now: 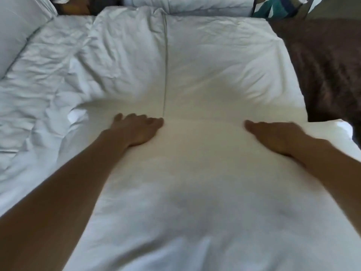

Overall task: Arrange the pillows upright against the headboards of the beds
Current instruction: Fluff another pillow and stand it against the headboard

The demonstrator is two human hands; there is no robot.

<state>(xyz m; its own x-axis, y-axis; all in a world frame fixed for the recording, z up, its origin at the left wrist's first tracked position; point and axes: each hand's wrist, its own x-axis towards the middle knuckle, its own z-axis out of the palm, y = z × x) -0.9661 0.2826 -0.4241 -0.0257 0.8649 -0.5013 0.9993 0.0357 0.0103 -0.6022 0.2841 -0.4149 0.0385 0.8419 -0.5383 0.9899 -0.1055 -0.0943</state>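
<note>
**Pillow (195, 192) under two flat palms, headboard nowhere in frame**

From my remote seat, the head view shows the white pillow filling the lower middle of the picture. My left hand (137, 130) and right hand (273, 136) are laid on its far edge, fingers straight and spread wide, holding nothing. I read the flat palms as pressing or smoothing the pillow, or steadying it ahead of a lift; neither hand has curled round an edge.

Just beyond the pillow and touching it lies a second pillow (218, 61), its seam (165, 65) running away from beside the left hand. Left of the pillow a crumpled duvet (39, 85) is bunched, probably pushed aside for working room. Right of it is a dark brown cover (330, 61).

Well beyond the pillow, at the top edge, a patterned cushion (277, 6) and more white bedding (185, 5) are cut off by the frame. A third white pillow (17, 26) is clipped at the far left corner. No headboard shows, so I cannot say which way the pillows must go.

The right hand is smeared by motion and its thumb cannot be made out. The pillow's near end runs out of the bottom of the frame, and I cannot tell whether it lies flat or tilts toward me.
</note>
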